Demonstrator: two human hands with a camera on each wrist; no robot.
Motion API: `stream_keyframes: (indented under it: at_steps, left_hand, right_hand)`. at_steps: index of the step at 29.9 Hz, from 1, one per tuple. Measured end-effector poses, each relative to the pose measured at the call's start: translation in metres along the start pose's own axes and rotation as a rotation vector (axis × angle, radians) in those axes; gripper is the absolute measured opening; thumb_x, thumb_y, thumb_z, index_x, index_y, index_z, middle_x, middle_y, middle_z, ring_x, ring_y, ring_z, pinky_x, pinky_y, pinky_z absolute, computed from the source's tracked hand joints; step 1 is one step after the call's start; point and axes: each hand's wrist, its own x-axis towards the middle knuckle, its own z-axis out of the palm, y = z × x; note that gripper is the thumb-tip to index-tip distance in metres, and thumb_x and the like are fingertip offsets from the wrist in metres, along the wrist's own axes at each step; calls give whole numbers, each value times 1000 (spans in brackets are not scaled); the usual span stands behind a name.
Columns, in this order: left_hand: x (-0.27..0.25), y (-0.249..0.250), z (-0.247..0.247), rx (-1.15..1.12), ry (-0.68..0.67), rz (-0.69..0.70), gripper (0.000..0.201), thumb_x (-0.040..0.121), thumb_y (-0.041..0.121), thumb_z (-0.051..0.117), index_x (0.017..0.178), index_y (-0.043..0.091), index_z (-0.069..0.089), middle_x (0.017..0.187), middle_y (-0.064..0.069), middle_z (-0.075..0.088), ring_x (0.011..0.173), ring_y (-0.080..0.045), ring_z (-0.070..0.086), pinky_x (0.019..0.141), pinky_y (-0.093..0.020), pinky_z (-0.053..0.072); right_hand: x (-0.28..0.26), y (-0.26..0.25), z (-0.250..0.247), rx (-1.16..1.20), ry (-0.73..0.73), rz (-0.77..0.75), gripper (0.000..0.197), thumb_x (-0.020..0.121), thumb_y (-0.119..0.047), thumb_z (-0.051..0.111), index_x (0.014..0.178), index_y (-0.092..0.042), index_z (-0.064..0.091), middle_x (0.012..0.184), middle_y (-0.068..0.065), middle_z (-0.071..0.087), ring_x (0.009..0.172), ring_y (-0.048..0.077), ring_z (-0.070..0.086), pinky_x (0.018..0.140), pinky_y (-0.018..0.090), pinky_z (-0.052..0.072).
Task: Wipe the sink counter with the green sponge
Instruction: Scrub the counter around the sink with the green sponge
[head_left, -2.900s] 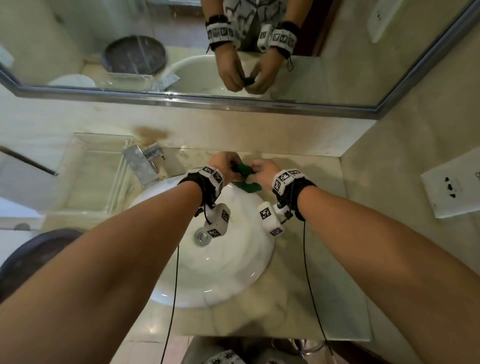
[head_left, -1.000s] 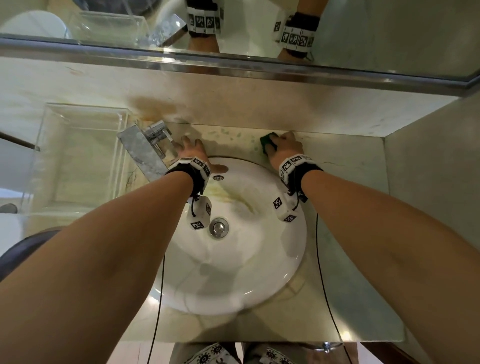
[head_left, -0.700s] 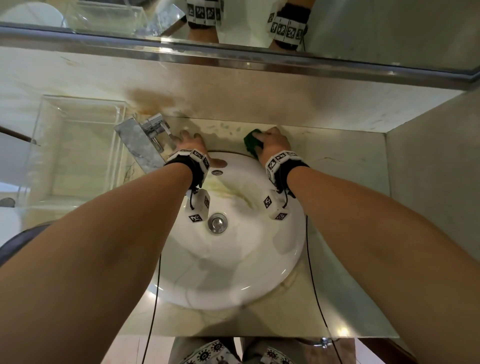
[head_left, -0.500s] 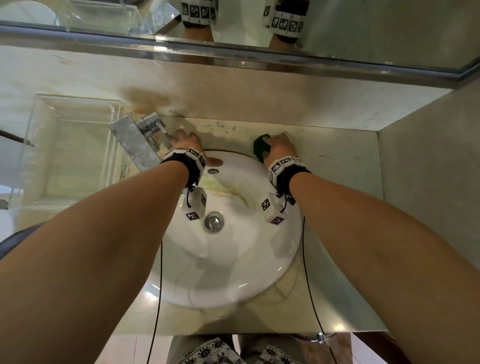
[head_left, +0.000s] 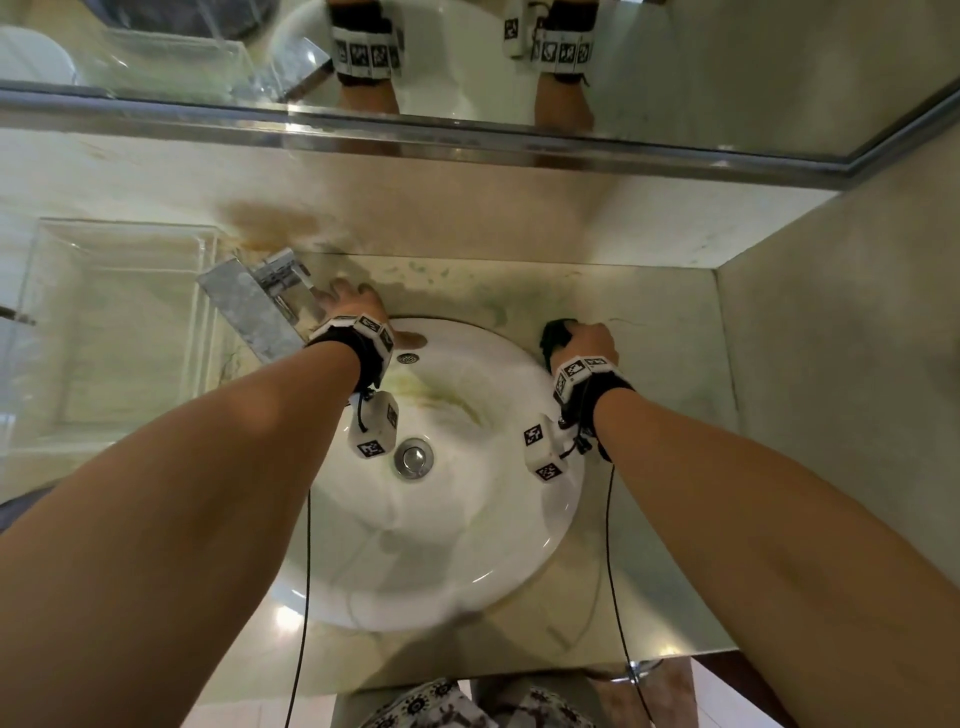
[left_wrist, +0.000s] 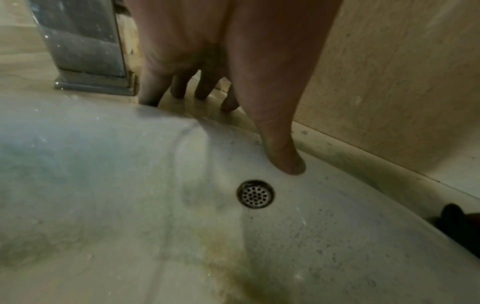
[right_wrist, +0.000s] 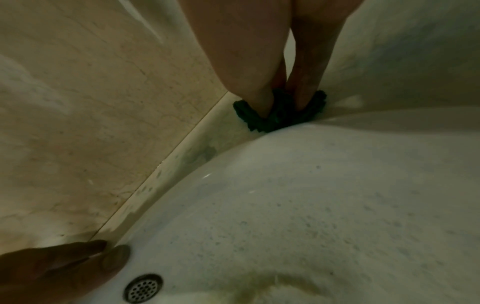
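The dark green sponge (head_left: 555, 335) lies on the marble counter (head_left: 670, 426) against the back right rim of the white sink (head_left: 563, 525). My right hand (head_left: 584, 338) grips it from above. In the right wrist view the sponge (right_wrist: 276, 118) bulges around the thumb and fingers (right_wrist: 259, 92) pressing into it. My left hand (head_left: 345, 299) rests flat on the counter behind the sink beside the faucet (head_left: 249, 306). In the left wrist view its straight fingers (left_wrist: 179, 86) touch the counter and its thumb (left_wrist: 284, 160) lies on the sink rim above the overflow hole (left_wrist: 255, 194).
A clear glass tray (head_left: 119, 322) sits left of the faucet. The back wall (head_left: 467, 208) and a mirror (head_left: 727, 67) rise behind the counter, and a side wall (head_left: 841, 389) closes it on the right. Greenish smears (head_left: 457, 283) mark the counter behind the sink. The drain plug (head_left: 414, 457) is in the basin.
My right hand has slid the sponge along the back of the counter, first left, then right and nearer around the sink rim. The left hand has stayed by the faucet.
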Motion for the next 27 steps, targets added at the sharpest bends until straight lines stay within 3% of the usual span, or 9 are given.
stream_keyframes:
  at_steps: [4,9,11,13,15,17,20,24,27]
  left_hand:
    - [3,0,3,-15,2,0,122,63,80,66,151,8,22,156,-22,11,141,-50,11,113,-60,23]
    - [7,-2,6,-40,4,0,123,61,81,66,151,9,23,156,-21,12,141,-51,10,112,-62,24]
    - [7,-2,6,-38,5,3,122,62,81,66,151,9,22,157,-22,10,141,-52,9,113,-61,22]
    - [6,-2,5,-32,6,5,121,64,80,65,151,8,22,157,-22,10,141,-52,10,113,-61,21]
    - [6,-2,4,-31,5,2,119,64,79,66,151,8,23,156,-21,12,140,-51,13,112,-61,24]
    - [5,-1,3,-36,0,-1,118,65,78,66,150,9,24,155,-20,14,140,-51,14,111,-61,28]
    - [5,-2,4,-63,-6,-7,118,64,77,68,150,9,23,156,-19,11,142,-50,10,110,-61,29]
    - [3,-2,4,-68,4,-13,120,63,78,68,151,9,22,156,-20,11,142,-50,9,112,-61,25]
    - [1,-2,3,-73,1,-12,120,64,76,69,151,9,21,156,-20,11,143,-49,9,113,-59,24]
  right_hand:
    - [4,-17,2,23,20,-15,41,91,-23,55,131,-14,54,126,17,49,109,36,56,98,41,48]
    - [11,-59,7,0,-35,-119,46,89,-21,55,134,-14,49,137,15,43,123,33,47,99,37,43]
    - [16,-77,10,17,-81,-187,39,87,-19,56,126,-16,53,139,15,42,124,35,45,100,38,42]
    - [18,-93,11,17,-116,-248,18,87,-23,59,103,-17,54,131,15,48,111,36,52,97,39,46]
    - [18,-102,12,51,-93,-286,14,86,-26,61,97,-22,53,127,14,51,104,34,55,94,39,48]
    - [21,-101,15,15,-94,-350,25,89,-20,57,112,-26,61,133,10,47,115,34,49,103,37,43]
    - [23,-91,16,19,-89,-358,46,90,-15,55,134,-27,52,138,8,42,123,33,44,107,35,39]
    - [28,-77,8,-78,-14,-283,49,87,-8,49,132,-26,48,141,9,37,120,36,43,94,30,39]
    - [30,-72,2,-101,9,-228,49,89,-9,46,135,-24,43,142,11,34,119,40,41,99,38,39]
